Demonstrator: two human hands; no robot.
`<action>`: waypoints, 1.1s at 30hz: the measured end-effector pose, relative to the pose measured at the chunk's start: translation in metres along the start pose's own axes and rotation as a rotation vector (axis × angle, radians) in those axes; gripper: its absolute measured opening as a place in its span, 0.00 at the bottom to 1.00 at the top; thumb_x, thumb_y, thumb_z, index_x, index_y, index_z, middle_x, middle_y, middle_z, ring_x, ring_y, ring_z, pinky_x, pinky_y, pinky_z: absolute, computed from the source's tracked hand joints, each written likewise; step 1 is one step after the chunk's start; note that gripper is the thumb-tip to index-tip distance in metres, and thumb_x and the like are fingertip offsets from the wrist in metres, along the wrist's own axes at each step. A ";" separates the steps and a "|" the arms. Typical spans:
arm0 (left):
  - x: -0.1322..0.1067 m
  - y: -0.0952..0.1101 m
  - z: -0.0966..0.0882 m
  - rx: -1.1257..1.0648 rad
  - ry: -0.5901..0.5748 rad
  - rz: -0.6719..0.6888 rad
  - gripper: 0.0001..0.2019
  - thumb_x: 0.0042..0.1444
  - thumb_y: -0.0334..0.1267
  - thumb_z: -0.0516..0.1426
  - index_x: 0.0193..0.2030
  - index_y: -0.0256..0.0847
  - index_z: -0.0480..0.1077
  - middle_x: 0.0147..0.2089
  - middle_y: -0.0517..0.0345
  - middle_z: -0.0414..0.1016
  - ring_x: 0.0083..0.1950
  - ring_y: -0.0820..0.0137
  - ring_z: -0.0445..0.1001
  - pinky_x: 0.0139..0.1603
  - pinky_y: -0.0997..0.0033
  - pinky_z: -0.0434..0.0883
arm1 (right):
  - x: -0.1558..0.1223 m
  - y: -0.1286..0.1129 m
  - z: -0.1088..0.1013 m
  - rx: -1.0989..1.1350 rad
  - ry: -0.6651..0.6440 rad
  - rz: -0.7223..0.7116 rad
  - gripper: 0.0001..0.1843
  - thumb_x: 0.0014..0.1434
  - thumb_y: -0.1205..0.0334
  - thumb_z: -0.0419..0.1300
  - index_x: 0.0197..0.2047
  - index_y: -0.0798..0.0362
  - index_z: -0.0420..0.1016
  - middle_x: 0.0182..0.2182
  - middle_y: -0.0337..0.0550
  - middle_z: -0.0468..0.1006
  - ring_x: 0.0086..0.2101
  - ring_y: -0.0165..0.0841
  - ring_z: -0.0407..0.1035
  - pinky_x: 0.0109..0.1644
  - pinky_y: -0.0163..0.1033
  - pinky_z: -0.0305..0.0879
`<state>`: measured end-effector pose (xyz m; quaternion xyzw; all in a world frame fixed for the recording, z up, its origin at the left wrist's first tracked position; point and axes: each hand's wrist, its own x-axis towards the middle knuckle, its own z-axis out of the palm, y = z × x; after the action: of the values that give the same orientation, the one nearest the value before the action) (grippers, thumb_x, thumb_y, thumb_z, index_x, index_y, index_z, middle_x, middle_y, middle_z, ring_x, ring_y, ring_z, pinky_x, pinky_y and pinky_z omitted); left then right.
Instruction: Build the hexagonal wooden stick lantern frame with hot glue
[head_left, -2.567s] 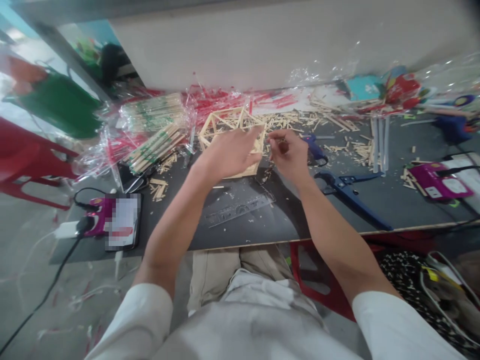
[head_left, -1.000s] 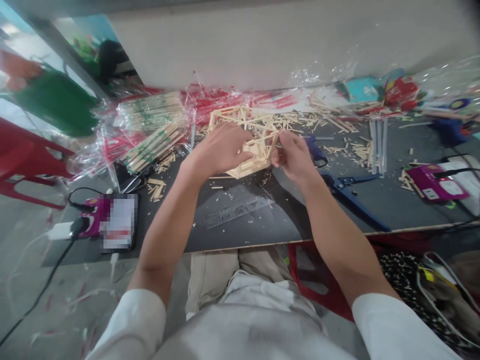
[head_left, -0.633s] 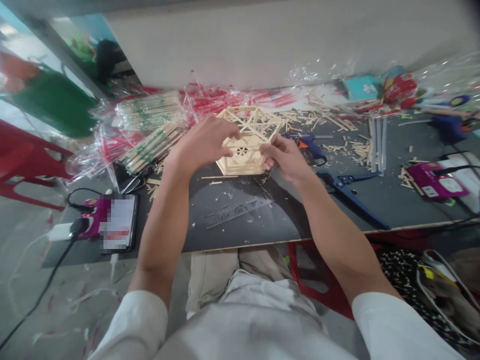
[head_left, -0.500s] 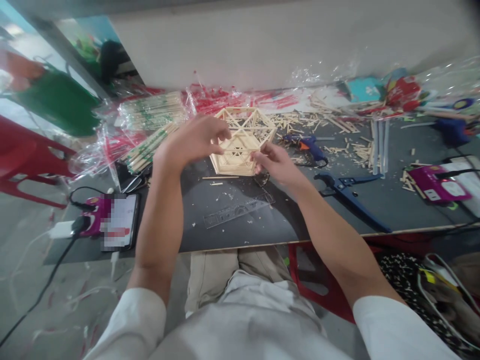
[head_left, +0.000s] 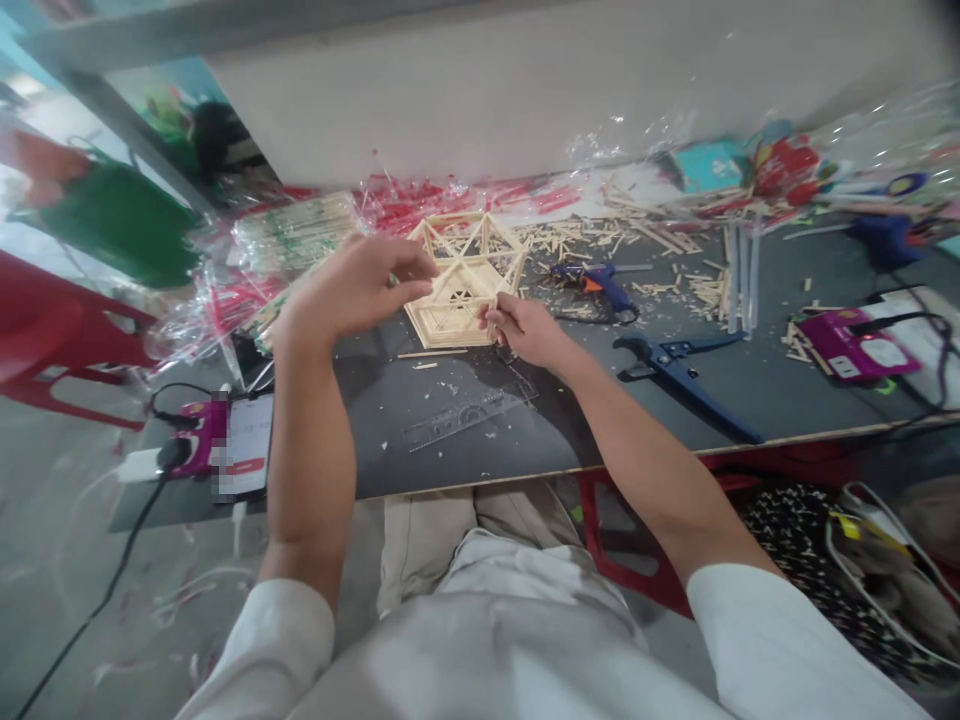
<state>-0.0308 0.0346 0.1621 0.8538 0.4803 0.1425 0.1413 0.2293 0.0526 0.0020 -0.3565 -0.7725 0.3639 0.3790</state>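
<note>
A hexagonal frame of thin wooden sticks point(head_left: 442, 334) stands on the dark table, with triangular braces around its sides. My left hand point(head_left: 352, 285) hovers at its left front edge. Thumb and fingers are apart there, with nothing visible between them. At the front right corner of the frame, my right hand point(head_left: 529, 328) has thumb and fingertips pinched together. Whatever lies in that pinch is too small to make out. A loose stick point(head_left: 433, 354) and a clear plastic ruler point(head_left: 469, 415) lie in front of the frame.
Right of the frame lie a blue glue gun point(head_left: 611, 288), a dark blue cutter point(head_left: 686, 385), clear glue sticks point(head_left: 742, 275) and a purple power box point(head_left: 859, 343). Stick scraps point(head_left: 592, 238) litter the back. A phone point(head_left: 246, 445) lies at left; a person's hand point(head_left: 49, 165) shows far left.
The view has shifted slightly, moving the table leftward in the picture. My left hand's thumb and fingers have drawn a little away from the frame; my right hand stays pinched at its corner.
</note>
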 end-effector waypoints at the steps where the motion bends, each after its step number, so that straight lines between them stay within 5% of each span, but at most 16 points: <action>1: -0.005 -0.001 -0.001 -0.017 0.016 0.008 0.13 0.66 0.43 0.57 0.50 0.42 0.80 0.50 0.54 0.85 0.49 0.63 0.81 0.56 0.59 0.75 | 0.000 0.001 0.000 -0.025 0.001 -0.001 0.28 0.72 0.32 0.48 0.37 0.49 0.65 0.42 0.49 0.83 0.25 0.29 0.67 0.34 0.40 0.67; 5: -0.030 -0.021 0.016 -0.014 0.203 -0.089 0.11 0.61 0.36 0.56 0.42 0.46 0.82 0.44 0.57 0.86 0.45 0.64 0.81 0.55 0.62 0.75 | 0.001 0.005 0.002 -0.073 0.019 -0.025 0.29 0.73 0.33 0.45 0.40 0.50 0.69 0.41 0.49 0.84 0.27 0.32 0.70 0.35 0.39 0.67; 9: -0.056 -0.041 0.059 -0.053 0.315 -0.108 0.12 0.63 0.36 0.56 0.45 0.44 0.82 0.46 0.56 0.86 0.47 0.64 0.81 0.56 0.64 0.75 | 0.001 0.005 0.005 -0.095 0.068 -0.034 0.31 0.72 0.32 0.44 0.40 0.50 0.70 0.40 0.50 0.84 0.29 0.32 0.71 0.36 0.39 0.68; 15: -0.075 -0.037 0.107 0.009 0.167 -0.152 0.12 0.69 0.39 0.54 0.46 0.44 0.80 0.48 0.54 0.84 0.48 0.64 0.80 0.52 0.65 0.73 | 0.001 0.006 0.008 -0.083 0.084 -0.001 0.35 0.70 0.27 0.43 0.43 0.51 0.71 0.38 0.48 0.82 0.25 0.30 0.69 0.33 0.39 0.67; 22: -0.069 -0.035 0.113 0.094 0.089 -0.167 0.13 0.72 0.44 0.55 0.51 0.43 0.80 0.54 0.48 0.79 0.59 0.56 0.76 0.55 0.60 0.73 | 0.000 0.005 0.013 -0.038 0.103 0.021 0.35 0.69 0.25 0.43 0.43 0.50 0.68 0.36 0.44 0.80 0.22 0.27 0.66 0.31 0.38 0.66; 28: -0.065 -0.042 0.116 0.044 0.051 -0.172 0.14 0.72 0.40 0.53 0.47 0.45 0.81 0.52 0.50 0.79 0.58 0.58 0.75 0.59 0.60 0.72 | -0.001 0.002 0.012 -0.194 0.212 -0.009 0.34 0.70 0.27 0.43 0.44 0.49 0.70 0.31 0.44 0.76 0.27 0.35 0.70 0.36 0.43 0.69; 33: -0.064 -0.044 0.117 -0.007 0.045 -0.197 0.13 0.71 0.41 0.55 0.52 0.46 0.81 0.53 0.50 0.80 0.59 0.57 0.73 0.62 0.58 0.71 | 0.000 -0.001 0.006 -0.236 0.275 -0.084 0.29 0.70 0.29 0.47 0.44 0.48 0.69 0.39 0.48 0.75 0.33 0.36 0.71 0.36 0.42 0.72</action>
<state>-0.0527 -0.0106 0.0312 0.7984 0.5646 0.1489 0.1468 0.2238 0.0509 -0.0002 -0.4123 -0.7649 0.2025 0.4516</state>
